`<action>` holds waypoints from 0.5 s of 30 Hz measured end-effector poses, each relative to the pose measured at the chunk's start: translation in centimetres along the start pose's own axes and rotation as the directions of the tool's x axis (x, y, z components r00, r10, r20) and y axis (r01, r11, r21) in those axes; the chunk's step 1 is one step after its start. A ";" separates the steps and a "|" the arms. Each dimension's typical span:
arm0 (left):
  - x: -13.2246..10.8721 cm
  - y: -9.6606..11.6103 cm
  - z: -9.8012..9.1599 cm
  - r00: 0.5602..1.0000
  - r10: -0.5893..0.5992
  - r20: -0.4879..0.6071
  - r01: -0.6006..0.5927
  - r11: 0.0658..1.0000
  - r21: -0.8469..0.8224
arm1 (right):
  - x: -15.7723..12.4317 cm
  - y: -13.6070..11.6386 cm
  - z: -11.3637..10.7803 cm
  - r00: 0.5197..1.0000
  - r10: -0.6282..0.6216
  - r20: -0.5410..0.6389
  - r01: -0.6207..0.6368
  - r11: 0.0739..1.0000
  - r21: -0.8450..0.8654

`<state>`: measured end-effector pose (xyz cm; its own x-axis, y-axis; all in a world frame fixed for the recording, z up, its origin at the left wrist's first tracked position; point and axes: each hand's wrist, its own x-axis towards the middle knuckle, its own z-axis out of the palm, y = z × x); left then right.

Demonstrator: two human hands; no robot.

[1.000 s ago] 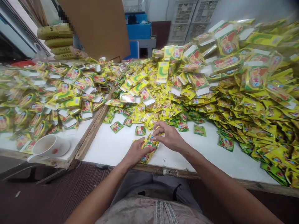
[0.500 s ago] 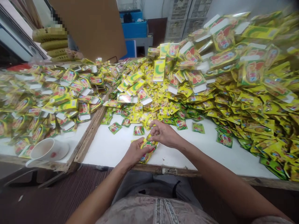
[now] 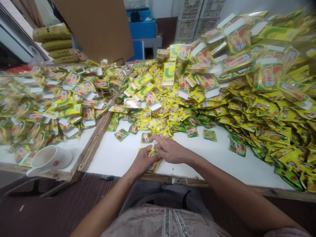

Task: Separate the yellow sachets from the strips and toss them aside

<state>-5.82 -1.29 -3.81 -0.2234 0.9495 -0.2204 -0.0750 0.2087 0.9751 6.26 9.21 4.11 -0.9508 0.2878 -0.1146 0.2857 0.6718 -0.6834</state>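
Observation:
A small yellow and green printed box stands near the table's front edge, tilted, its lower end by the white tabletop. My left hand is closed around it, thumb across the front. At the box's upper end is my right hand, its fingers bent together over a white flap and its index finger stretched across. The right fingers hide most of the box's top. Just behind them lie a green sachet and a heap of yellow sachets.
Printed cartons and sachets are piled high at right. More cartons cover the left table, where a white mug stands by the front edge. A raised wooden strip divides the tables. Stacked sacks are behind.
My right hand has come down and slightly left onto the box's upper end; the yellow sachet at its fingers no longer shows. My left hand keeps the box in place.

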 end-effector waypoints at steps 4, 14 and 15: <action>-0.2 0.0 0.0 1.000 0.000 0.018 0.000 1.000 -0.004 | -0.6 0.2 1.0 0.979 0.025 -0.205 -0.012 0.998 0.064; -0.8 1.5 0.2 0.991 0.068 0.112 -0.096 0.959 0.267 | -1.3 1.0 4.8 0.906 0.148 -0.396 -0.119 0.988 0.097; -0.8 1.4 0.3 0.990 0.072 0.120 -0.101 0.961 0.257 | -1.2 1.0 4.9 0.899 0.145 -0.414 -0.111 0.988 0.105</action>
<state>-5.41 -1.72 -2.30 -0.1102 0.9832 -0.1455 0.1998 0.1653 0.9658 7.06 6.18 0.02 -0.7637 0.6383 0.0965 0.3751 0.5604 -0.7384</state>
